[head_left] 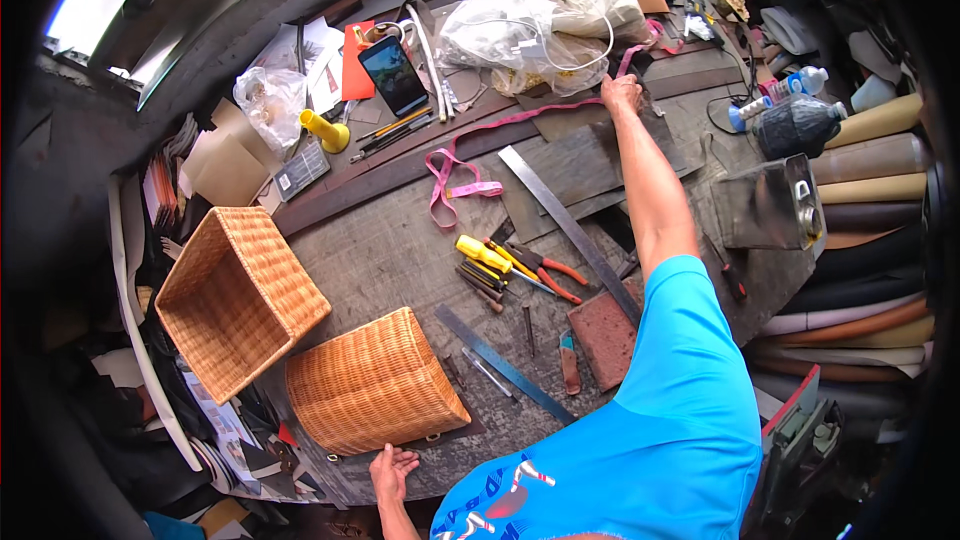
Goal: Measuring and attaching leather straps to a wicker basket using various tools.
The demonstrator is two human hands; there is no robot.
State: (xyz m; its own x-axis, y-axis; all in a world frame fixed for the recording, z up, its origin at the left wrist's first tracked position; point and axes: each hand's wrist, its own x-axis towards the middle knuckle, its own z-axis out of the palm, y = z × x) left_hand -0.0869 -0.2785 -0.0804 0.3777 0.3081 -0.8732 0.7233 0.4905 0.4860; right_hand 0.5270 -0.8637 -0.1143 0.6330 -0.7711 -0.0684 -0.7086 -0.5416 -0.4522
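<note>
Your right hand (621,93) grips the pink tape measure (476,189), which trails leftward from it. Your left hand (393,470), loosely spread and empty, is beside the nearer wicker basket (372,380).

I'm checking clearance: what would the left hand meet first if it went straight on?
Most likely the nearer wicker basket, right ahead of the left hand; whether they touch is unclear.

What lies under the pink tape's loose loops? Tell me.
A dark strip runs under the upper part; grey tabletop shows through the lower loops. Anything directly beneath the pink tape itself is covered.
</note>
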